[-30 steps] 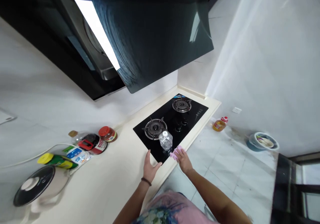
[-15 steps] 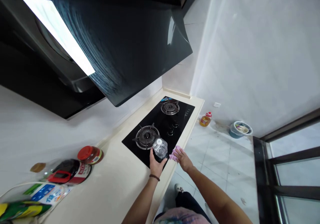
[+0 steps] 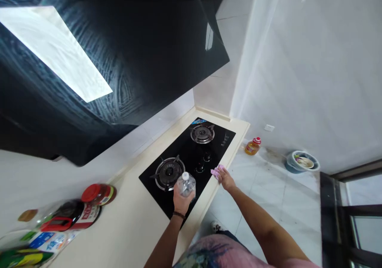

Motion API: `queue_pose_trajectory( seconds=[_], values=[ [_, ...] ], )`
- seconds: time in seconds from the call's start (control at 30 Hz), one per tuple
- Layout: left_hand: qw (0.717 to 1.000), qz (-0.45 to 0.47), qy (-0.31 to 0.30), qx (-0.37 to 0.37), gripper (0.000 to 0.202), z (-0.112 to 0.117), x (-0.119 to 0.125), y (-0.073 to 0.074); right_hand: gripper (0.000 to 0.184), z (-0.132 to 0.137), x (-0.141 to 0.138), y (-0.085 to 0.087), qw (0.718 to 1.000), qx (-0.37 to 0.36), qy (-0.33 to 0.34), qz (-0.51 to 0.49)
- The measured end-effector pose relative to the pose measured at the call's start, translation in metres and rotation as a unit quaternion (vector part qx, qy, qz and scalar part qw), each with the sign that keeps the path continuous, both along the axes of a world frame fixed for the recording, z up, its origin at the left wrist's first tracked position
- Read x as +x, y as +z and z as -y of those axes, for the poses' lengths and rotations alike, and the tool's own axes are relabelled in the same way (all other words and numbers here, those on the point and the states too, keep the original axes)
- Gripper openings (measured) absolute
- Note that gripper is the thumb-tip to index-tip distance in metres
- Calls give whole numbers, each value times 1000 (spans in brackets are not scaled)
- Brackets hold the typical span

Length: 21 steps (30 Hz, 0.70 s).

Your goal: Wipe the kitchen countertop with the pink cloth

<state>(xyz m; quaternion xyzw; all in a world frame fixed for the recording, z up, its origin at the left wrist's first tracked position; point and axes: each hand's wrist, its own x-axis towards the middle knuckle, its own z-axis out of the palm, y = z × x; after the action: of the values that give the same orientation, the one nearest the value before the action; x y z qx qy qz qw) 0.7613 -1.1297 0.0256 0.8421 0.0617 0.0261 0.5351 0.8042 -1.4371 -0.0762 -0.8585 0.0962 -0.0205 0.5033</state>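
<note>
Slid pink cloth (image 3: 215, 172) along cooktop (image 3: 188, 152) edge, finger-clamped by right hand (image 3: 226, 178) | over cooktop: bottle (image 3: 188, 183), finger-wrapped by left hand (image 3: 180, 203)

Lettering on blue-and-white packet (image 3: 49, 240) and dark bottle (image 3: 74, 211), too blurred for reading.

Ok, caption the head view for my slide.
Left hand holding a clear bottle over the black hob; right hand on a pink cloth at the front of the counter.

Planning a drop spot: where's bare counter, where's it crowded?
Free: counter between red-lidded jar and hob. Crowded: beside near burner, left hand on clear bottle; hob's front edge, right hand on pink cloth; left of jar, dark bottle.
</note>
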Motion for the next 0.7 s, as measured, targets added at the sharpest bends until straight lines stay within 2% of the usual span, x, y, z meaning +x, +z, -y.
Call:
queue_pose_trajectory(
  seconds=[0.1,0.23,0.33,0.43,0.53,0.6,0.7],
  values=[
    [988,-48,-87,117,82,8,8,25,35,19,3,5,983,153,-96,-38],
    [906,-182,-203,325,85,27,15,49,36,46,-2,9,914,350,-191,-74],
    [863,-234,-232,383,81,47,18,55,28,64,-8,10,855,448,-243,-97],
    [837,-258,-243,417,79,68,21,57,22,78,-13,11,811,504,-277,-110],
    [821,-261,-248,442,80,85,26,60,22,86,-17,12,787,532,-290,-114],
    [814,-265,-248,453,79,93,28,62,22,88,-18,13,784,536,-291,-114],
    [804,-272,-247,467,76,96,29,63,24,87,-16,15,798,521,-281,-110]
  ],
)
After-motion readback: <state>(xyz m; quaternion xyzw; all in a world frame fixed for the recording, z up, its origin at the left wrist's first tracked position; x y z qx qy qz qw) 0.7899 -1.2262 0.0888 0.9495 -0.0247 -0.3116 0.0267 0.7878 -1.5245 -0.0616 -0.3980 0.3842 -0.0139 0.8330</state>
